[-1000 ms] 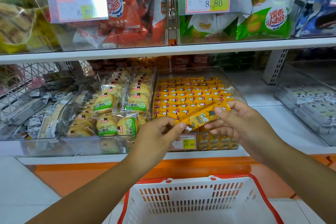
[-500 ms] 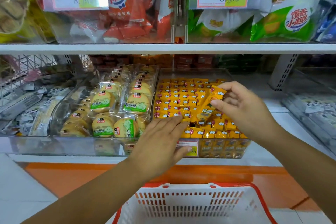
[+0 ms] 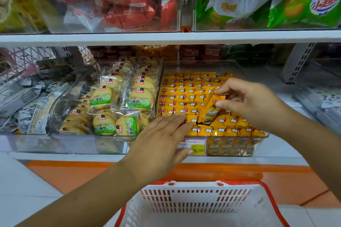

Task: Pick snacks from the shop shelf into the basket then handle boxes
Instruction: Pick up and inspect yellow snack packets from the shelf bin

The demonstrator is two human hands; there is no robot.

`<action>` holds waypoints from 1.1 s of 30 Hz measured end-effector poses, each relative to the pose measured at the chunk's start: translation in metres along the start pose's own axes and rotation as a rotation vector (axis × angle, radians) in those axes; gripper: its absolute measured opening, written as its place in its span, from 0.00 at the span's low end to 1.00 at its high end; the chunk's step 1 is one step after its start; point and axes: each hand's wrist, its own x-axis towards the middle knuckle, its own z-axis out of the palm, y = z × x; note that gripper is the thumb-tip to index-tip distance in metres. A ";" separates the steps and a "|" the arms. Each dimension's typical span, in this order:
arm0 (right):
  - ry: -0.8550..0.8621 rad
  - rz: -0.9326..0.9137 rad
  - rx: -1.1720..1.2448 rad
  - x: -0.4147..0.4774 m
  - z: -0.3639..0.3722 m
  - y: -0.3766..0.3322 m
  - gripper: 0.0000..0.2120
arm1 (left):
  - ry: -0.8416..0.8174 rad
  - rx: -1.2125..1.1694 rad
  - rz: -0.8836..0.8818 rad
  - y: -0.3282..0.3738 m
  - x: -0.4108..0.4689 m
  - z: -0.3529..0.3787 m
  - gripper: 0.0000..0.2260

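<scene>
A clear bin (image 3: 239, 72) on the lower shelf is packed with rows of small yellow snack packets (image 3: 186, 94). My right hand (image 3: 252, 103) pinches the top of one yellow snack packet (image 3: 210, 111) that stands tilted among the rows. My left hand (image 3: 162, 140) lies flat with fingers together on the packets at the bin's front left corner, holding nothing. A white basket with a red rim (image 3: 201, 204) sits below the shelf at the bottom of the view; what I can see of its inside holds nothing.
Left of the yellow bin stands a clear bin of round crackers in green-labelled bags (image 3: 118, 101). Grey packets (image 3: 24, 97) lie further left. The upper shelf (image 3: 166, 37) carries bins of red bags (image 3: 129, 0) and green bags (image 3: 295, 5). An orange floor strip (image 3: 73, 173) runs below.
Both hands held the yellow packet above the bin a second ago. The right hand has carried it down into the rows, and the left hand has let go and come down flat on the bin's front.
</scene>
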 end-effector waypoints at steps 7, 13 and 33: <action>-0.153 -0.003 -0.207 -0.001 0.035 0.014 0.06 | -0.016 -0.004 -0.003 0.000 -0.005 -0.001 0.29; -0.283 0.048 -0.402 0.006 0.039 0.017 0.12 | -0.011 -0.026 -0.001 0.001 -0.008 -0.002 0.29; 0.401 -0.113 0.036 -0.021 0.046 -0.026 0.05 | -0.048 -0.589 -0.193 0.003 -0.011 -0.020 0.30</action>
